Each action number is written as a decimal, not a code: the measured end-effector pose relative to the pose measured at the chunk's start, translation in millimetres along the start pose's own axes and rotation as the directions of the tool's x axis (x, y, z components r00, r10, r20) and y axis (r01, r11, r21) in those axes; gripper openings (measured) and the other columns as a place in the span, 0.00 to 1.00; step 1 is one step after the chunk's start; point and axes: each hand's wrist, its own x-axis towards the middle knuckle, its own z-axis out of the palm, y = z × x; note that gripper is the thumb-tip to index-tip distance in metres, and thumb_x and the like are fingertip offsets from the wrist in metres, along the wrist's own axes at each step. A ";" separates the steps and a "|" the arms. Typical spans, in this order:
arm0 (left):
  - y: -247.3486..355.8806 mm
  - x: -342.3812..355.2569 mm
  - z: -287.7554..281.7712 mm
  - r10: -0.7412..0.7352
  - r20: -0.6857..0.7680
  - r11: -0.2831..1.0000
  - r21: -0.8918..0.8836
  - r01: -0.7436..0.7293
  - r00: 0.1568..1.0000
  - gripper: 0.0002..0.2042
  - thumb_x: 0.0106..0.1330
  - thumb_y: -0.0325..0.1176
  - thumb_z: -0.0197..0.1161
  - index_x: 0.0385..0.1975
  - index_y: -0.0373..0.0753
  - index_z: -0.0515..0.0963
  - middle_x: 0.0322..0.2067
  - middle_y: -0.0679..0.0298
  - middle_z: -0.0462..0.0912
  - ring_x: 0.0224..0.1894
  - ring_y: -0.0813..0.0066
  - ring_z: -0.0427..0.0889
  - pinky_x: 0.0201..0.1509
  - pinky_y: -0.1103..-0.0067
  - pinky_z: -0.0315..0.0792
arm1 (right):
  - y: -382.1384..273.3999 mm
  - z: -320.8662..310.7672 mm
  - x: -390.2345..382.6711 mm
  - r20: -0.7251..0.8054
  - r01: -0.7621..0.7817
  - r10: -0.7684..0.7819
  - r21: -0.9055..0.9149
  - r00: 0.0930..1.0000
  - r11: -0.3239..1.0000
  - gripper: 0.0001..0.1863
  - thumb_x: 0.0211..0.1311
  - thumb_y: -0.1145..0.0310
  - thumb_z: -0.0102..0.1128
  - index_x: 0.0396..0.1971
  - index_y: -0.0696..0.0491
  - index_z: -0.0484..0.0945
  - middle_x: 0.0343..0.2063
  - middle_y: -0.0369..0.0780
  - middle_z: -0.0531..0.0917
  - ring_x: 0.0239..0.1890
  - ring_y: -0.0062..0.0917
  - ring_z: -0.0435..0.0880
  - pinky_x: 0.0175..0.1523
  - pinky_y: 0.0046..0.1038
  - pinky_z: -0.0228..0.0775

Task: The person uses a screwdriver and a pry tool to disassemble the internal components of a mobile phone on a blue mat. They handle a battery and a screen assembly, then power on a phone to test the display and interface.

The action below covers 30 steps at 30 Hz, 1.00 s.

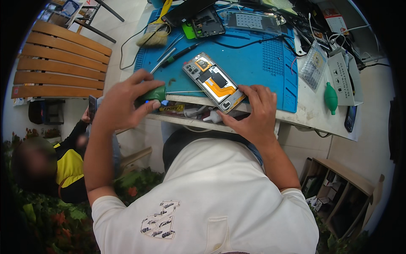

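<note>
A smartphone (pixel 215 82) with its back cover off lies tilted near the blue mat's front edge. Its orange flex cable, black and silver inner parts and camera cluster show. My right hand (pixel 253 109) grips the phone's near end between thumb and fingers. On the left, my left hand (pixel 132 99) is closed round a green-handled tool (pixel 155 93). The tool's long thin metal shaft points right, its tip over or touching the phone by the orange cable; I cannot tell which. Beyond my left hand lie a black pen-like tool (pixel 182 53) and a silver rod (pixel 163 60).
An open drawer (pixel 179 113) with tubes sits below the desk edge. A brush (pixel 153 37) and a black phone part (pixel 207 22) lie at the back. On the right are a green air blower (pixel 330 99) and bubble wrap (pixel 314 65). Another person (pixel 69 165) sits at left, near a slatted wooden chair (pixel 63 61).
</note>
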 end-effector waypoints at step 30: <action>51.5 -65.7 118.0 -0.236 -0.341 0.911 -0.404 0.085 0.910 0.22 0.70 0.30 0.75 0.62 0.30 0.86 0.50 0.51 0.83 0.50 0.57 0.85 0.56 0.71 0.79 | -3.4 -0.7 4.0 0.020 0.007 -0.008 0.020 1.000 1.000 0.41 0.45 0.43 0.91 0.52 0.57 0.84 0.43 0.41 0.82 0.46 0.34 0.80 0.52 0.40 0.62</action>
